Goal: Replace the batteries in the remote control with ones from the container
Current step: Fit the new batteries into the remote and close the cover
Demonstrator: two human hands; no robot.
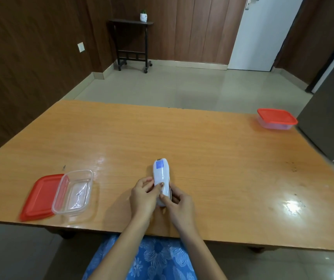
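The white remote is at the near middle of the table, its blue screen pointing away. The left hand and the right hand each have a closed grip on its near end. At the table's near left an open clear container touches a red lid. A lidded container sits at the table's far right corner.

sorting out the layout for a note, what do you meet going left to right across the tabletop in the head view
loose red lid → open clear container → left hand → remote control → right hand → closed red-lidded container
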